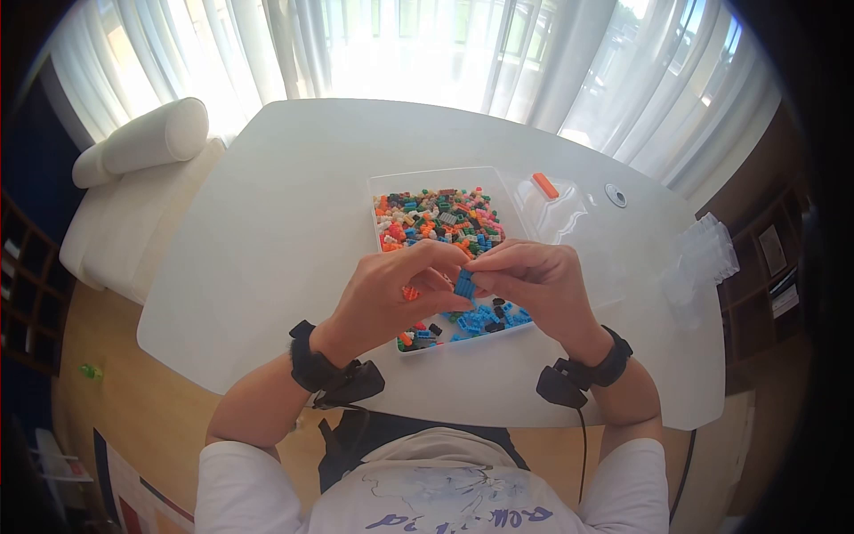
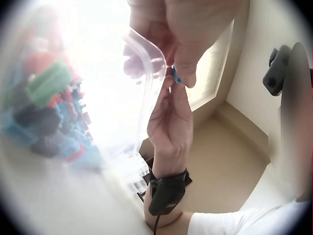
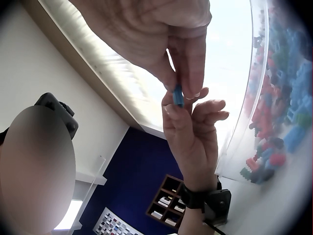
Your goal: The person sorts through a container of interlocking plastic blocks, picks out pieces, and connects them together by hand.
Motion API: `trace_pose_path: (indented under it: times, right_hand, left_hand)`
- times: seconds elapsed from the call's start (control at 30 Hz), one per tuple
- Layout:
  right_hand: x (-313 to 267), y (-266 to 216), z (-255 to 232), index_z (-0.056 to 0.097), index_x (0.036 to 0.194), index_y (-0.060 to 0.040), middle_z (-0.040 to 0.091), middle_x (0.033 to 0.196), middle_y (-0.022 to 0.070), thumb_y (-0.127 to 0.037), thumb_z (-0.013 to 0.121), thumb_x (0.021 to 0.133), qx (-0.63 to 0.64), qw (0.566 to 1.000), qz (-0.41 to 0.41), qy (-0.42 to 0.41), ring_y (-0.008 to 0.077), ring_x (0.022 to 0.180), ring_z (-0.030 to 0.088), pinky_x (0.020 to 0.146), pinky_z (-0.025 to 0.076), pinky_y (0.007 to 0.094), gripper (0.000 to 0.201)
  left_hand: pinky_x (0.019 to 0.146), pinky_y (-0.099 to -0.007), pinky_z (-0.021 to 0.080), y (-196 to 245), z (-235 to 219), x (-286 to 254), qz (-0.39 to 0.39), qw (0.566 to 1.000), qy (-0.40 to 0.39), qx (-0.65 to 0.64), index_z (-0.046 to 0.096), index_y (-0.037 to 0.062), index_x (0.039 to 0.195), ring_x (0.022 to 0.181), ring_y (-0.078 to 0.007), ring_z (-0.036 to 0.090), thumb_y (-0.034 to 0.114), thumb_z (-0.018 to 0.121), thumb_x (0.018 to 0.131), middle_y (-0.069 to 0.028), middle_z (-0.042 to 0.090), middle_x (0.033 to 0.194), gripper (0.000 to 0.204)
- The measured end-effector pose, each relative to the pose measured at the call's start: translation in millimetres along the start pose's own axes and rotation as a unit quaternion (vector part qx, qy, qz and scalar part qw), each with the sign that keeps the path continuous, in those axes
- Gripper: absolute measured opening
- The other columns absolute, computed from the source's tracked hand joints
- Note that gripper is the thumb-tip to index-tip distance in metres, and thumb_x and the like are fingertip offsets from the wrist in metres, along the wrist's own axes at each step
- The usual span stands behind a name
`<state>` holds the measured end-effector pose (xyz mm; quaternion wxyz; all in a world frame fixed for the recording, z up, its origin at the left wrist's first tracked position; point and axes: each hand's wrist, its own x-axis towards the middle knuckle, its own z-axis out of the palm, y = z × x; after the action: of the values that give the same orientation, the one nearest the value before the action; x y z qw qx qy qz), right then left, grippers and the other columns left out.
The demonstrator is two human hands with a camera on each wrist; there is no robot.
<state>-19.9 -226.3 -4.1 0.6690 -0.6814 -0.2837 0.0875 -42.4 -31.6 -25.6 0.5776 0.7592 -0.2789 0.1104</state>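
Note:
Over the near part of the brick tray, both hands meet at a small stack of blue building bricks (image 1: 464,284). My right hand (image 1: 538,278) pinches the blue bricks between thumb and fingertips from the right. Thumb and forefinger of my left hand (image 1: 387,289) curve round them from the other side, the thumb at the lower end. In the right wrist view the blue bricks (image 3: 178,96) show as a narrow strip between the fingertips. Fingers hide most of the blue bricks (image 2: 176,74) in the left wrist view.
The clear plastic tray (image 1: 372,191) holds many mixed bricks (image 1: 445,218), with loose blue bricks (image 1: 485,319) at its near end. A transparent lid (image 1: 569,218) lies to the right, with an orange piece (image 1: 544,185) on it. Crumpled clear plastic (image 1: 703,262) sits near the table's right edge.

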Motion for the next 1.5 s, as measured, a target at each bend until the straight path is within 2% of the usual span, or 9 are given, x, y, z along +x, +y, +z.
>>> trace_pose_path:
  times: [0.43,0.8,1.03,1.13,1.3,1.37,1.43,1.47,1.5]
  right_hand:
    - [-3.2,-0.8,3.0,0.067,0.091,-0.0020,0.064,0.081,0.0070,0.000,0.063,0.079,-0.027,0.999,-0.012,0.018,0.0106,0.073,0.063,0.064,0.052,0.0205,0.013]
    - [-7.6,-7.8,9.2,0.067,0.094,-0.0014,0.066,0.085,0.0095,0.000,0.063,0.078,-0.171,0.982,-0.074,0.033,0.0102,0.072,0.063,0.062,0.053,0.0209,0.016]
    - [-8.1,-7.7,10.6,0.067,0.093,-0.0011,0.066,0.083,0.0096,0.000,0.063,0.078,-0.170,0.982,-0.076,0.038,0.0103,0.072,0.063,0.062,0.053,0.0209,0.016]
    - [-6.8,-11.9,7.1,0.065,0.097,-0.0009,0.066,0.083,0.0095,-0.003,0.062,0.080,-0.175,0.984,-0.035,0.012,0.0109,0.073,0.064,0.063,0.053,0.0212,0.018]
    - [2.1,-19.7,-3.7,0.063,0.092,0.0019,0.065,0.088,0.0092,-0.009,0.058,0.085,0.043,0.996,0.076,-0.036,0.0124,0.086,0.063,0.069,0.052,0.0213,0.014]
    - [4.9,-21.6,-14.8,0.064,0.083,0.0018,0.065,0.090,0.0104,-0.008,0.061,0.082,0.011,0.996,0.088,-0.028,0.0124,0.084,0.063,0.068,0.052,0.0228,0.010]
    - [7.1,-20.5,-29.6,0.064,0.078,0.0011,0.064,0.083,0.0113,-0.006,0.066,0.074,-0.295,0.951,0.007,-0.091,0.0168,0.076,0.063,0.070,0.049,0.0287,0.008]
    - [7.5,-19.6,-32.7,0.064,0.078,0.0011,0.064,0.083,0.0113,-0.006,0.066,0.074,-0.296,0.951,0.010,-0.091,0.0168,0.076,0.063,0.070,0.049,0.0287,0.008]
    - [7.6,-18.7,-35.2,0.064,0.077,-0.0002,0.064,0.078,0.0094,-0.005,0.067,0.071,-0.419,0.896,-0.018,-0.145,0.0186,0.078,0.061,0.076,0.047,0.0315,0.008]
  left_hand:
    - [0.061,-0.0218,0.050,-0.2,-2.3,0.4,0.061,0.996,-0.002,0.062,0.062,0.0060,0.094,0.069,-0.0131,0.065,0.014,0.073,0.070,-0.0041,0.064,0.076,0.028]
    - [0.061,-0.0221,0.051,-1.3,-2.7,0.9,0.073,0.993,-0.008,0.093,0.063,0.0054,0.090,0.068,-0.0135,0.065,0.016,0.073,0.071,-0.0044,0.065,0.074,0.024]
    - [0.060,-0.0218,0.051,-0.4,-4.4,1.4,0.062,0.993,-0.013,0.099,0.063,0.0027,0.091,0.069,-0.0150,0.066,0.010,0.075,0.068,-0.0061,0.065,0.074,0.028]
    - [0.062,-0.0219,0.052,-1.0,-4.4,3.1,0.065,0.994,-0.018,0.082,0.062,0.0014,0.092,0.071,-0.0149,0.066,0.009,0.073,0.070,-0.0071,0.065,0.077,0.026]
    - [0.068,-0.0221,0.053,2.5,-6.8,4.7,-0.035,0.999,-0.015,-0.037,0.059,-0.0003,0.096,0.074,-0.0145,0.066,0.007,0.068,0.076,-0.0084,0.065,0.083,0.023]
    - [0.068,-0.0225,0.053,-1.1,-8.9,4.2,-0.047,0.997,-0.017,-0.053,0.057,-0.0002,0.098,0.076,-0.0145,0.066,0.007,0.066,0.078,-0.0083,0.065,0.083,0.023]
    - [0.068,-0.0231,0.054,-4.9,-10.4,4.2,-0.053,0.998,-0.013,-0.035,0.056,-0.0007,0.100,0.077,-0.0146,0.065,0.006,0.064,0.079,-0.0089,0.065,0.083,0.024]
    - [0.068,-0.0231,0.054,-6.4,-10.9,4.5,-0.053,0.998,-0.014,-0.038,0.056,-0.0007,0.100,0.077,-0.0146,0.065,0.006,0.064,0.079,-0.0089,0.065,0.083,0.024]
    - [0.068,-0.0233,0.054,-7.8,-11.2,4.9,-0.062,0.997,-0.015,-0.047,0.055,-0.0009,0.101,0.077,-0.0149,0.065,0.005,0.063,0.080,-0.0092,0.065,0.083,0.024]
